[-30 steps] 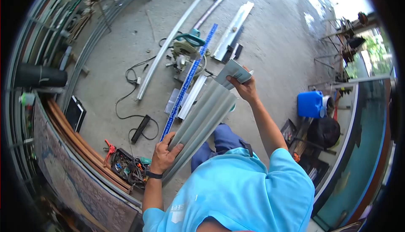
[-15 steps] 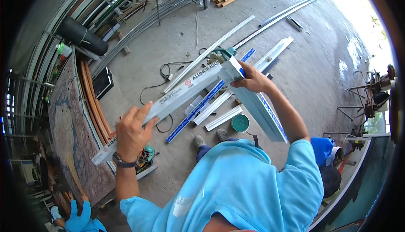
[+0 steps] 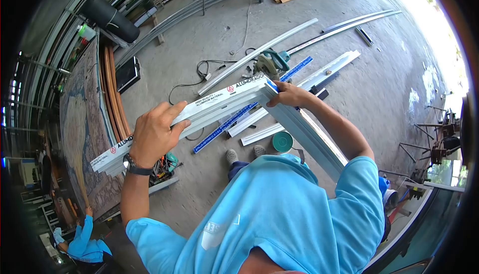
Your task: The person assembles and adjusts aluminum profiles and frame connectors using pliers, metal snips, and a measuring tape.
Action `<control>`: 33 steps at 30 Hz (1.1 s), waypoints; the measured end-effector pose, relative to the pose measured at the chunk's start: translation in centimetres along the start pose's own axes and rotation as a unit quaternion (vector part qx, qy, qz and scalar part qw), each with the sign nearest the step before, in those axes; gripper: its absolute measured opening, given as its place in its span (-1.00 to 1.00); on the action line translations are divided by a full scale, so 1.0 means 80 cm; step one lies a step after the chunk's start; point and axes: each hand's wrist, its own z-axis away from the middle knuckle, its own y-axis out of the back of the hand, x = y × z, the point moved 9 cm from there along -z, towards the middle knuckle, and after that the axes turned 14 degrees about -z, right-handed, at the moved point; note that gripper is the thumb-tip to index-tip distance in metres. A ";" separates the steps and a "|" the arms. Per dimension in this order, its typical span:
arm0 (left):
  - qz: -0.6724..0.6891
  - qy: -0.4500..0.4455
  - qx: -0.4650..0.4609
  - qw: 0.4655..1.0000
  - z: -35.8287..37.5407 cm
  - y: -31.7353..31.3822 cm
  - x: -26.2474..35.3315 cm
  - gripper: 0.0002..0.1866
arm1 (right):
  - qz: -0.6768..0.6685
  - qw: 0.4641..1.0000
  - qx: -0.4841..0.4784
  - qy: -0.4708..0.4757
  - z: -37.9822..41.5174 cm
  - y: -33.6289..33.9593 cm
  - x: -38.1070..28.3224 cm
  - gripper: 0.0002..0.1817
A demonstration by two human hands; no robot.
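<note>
My left hand [image 3: 157, 132] is wrapped around a long aluminium profile [image 3: 214, 105] with white printed film along its upper edge and stepped grooves on its side. At the far end of that piece, my right hand [image 3: 290, 95] grips a second aluminium profile [image 3: 312, 137], which slopes down toward my right side. The ends of the two profiles meet at an angle beside my right fingers. Behind them on the floor stands a green power saw [image 3: 272, 64], partly hidden by the profile. A blue-filmed strip [image 3: 224, 130] lies below the held pieces.
White profiles [image 3: 259, 57] and a black cable [image 3: 203, 72] lie on the concrete floor. A green round container [image 3: 282, 142] stands near my feet. Tools fill a tray [image 3: 164, 183] at left, near a patterned panel [image 3: 87, 124]. A person in blue [image 3: 87, 244] is at lower left.
The profile in my left hand has turned, so its grooved side shows. The two profile ends now line up at the corner. The second profile has rolled, showing its grooves.
</note>
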 end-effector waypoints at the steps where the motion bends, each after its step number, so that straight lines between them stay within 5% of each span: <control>1: -0.003 0.002 -0.006 1.000 -0.002 -0.004 -0.002 -0.54 | -0.006 1.000 -0.004 -0.003 -0.004 -0.001 0.001 -0.16; 19: -0.031 -0.014 -0.071 0.997 -0.022 -0.016 -0.007 -0.61 | -0.011 1.000 -0.012 -0.001 -0.015 -0.024 0.005 -0.23; 33: -0.070 -0.019 -0.117 0.990 -0.037 -0.017 0.000 -0.74 | -0.074 0.988 -0.089 -0.097 -0.031 -0.067 0.060 -0.23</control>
